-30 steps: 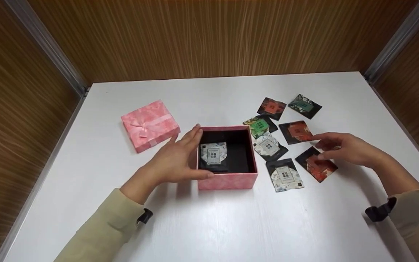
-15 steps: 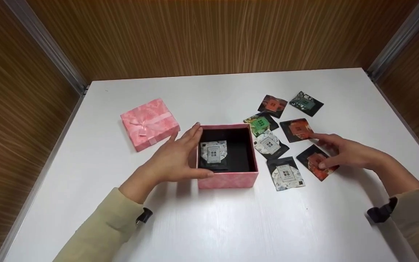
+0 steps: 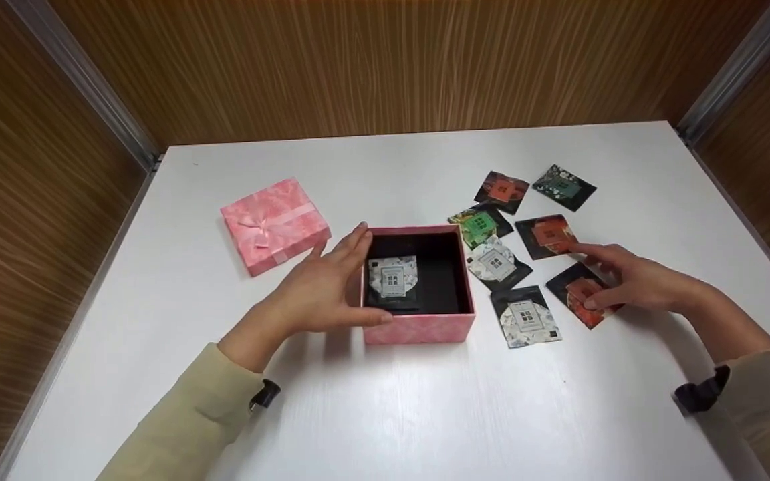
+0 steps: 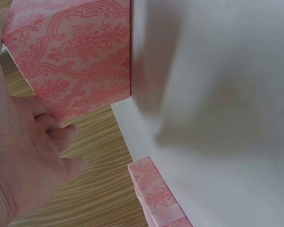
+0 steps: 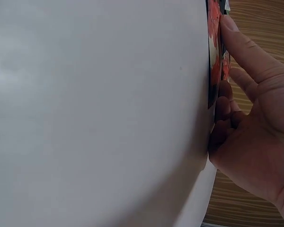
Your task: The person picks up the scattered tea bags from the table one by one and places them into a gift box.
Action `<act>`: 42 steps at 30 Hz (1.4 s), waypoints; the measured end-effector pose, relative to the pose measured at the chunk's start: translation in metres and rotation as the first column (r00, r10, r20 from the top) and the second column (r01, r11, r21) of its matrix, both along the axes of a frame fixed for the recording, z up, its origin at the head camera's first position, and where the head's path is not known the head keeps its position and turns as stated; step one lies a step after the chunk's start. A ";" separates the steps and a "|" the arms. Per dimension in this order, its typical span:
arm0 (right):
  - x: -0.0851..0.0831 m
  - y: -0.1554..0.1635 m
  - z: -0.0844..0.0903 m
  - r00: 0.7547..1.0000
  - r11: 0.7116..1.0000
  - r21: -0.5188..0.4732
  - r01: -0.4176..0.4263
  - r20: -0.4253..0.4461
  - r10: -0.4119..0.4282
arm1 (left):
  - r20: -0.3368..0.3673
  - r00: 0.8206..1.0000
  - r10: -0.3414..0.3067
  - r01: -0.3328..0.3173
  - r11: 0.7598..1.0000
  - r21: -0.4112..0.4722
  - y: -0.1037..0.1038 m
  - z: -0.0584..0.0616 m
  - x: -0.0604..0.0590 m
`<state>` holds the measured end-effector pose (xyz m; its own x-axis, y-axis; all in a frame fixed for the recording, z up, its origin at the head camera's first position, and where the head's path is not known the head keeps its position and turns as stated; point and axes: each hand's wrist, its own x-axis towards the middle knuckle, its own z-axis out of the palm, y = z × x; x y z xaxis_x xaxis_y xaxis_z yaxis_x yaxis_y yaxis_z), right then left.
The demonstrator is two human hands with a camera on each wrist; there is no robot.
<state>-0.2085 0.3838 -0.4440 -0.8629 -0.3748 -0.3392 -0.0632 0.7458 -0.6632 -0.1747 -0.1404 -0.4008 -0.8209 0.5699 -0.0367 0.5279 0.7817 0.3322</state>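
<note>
My left hand [image 3: 321,294] holds the pink gift box [image 3: 418,329] at its left side, thumb on the front rim and fingers at the back left corner. In the left wrist view the patterned side of the box [image 4: 80,52] shows beside the palm. Inside the box lies a white floral sachet [image 3: 393,280], flat at the left. My right hand [image 3: 642,280] is over a red and black sachet [image 3: 575,287] on the table, thumb resting on it. The index fingertip reaches the edge of another red sachet [image 3: 545,235] behind. Some right fingers are hidden under the hand.
A pink lid [image 3: 275,224] with a bow lies left of the box. Right of the box are two white floral sachets [image 3: 527,317], a green one [image 3: 480,226] and a dark red one [image 3: 502,192]. A dark green sachet [image 3: 564,187] lies farther back. Wood-grain panels [image 3: 412,67] enclose the table.
My right thumb has come down onto the red and black sachet, which keeps its place. My left hand stays on the box. The head view has shifted slightly.
</note>
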 end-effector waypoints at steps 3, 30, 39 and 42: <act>0.001 0.000 0.000 1.000 1.000 -0.015 0.008 -0.002 -0.008 | -0.004 1.000 -0.005 0.005 1.000 0.008 -0.001 0.000 0.000; 0.005 -0.010 0.004 0.999 0.999 0.035 0.015 -0.042 -0.013 | 0.002 1.000 0.009 -0.009 1.000 0.019 -0.001 0.000 0.002; 0.009 -0.009 0.001 0.995 0.999 -0.042 0.032 -0.089 -0.036 | -0.004 1.000 0.001 -0.001 1.000 0.023 -0.001 0.000 0.002; 0.010 -0.008 0.000 0.993 0.999 -0.016 0.048 -0.106 -0.049 | 0.003 1.000 0.001 -0.001 1.000 0.016 -0.001 0.000 0.001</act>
<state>-0.1982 0.3758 -0.4438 -0.9110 -0.3353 -0.2399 -0.0977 0.7408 -0.6646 -0.1737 -0.1410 -0.4009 -0.8212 0.5699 -0.0298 0.5263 0.7765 0.3465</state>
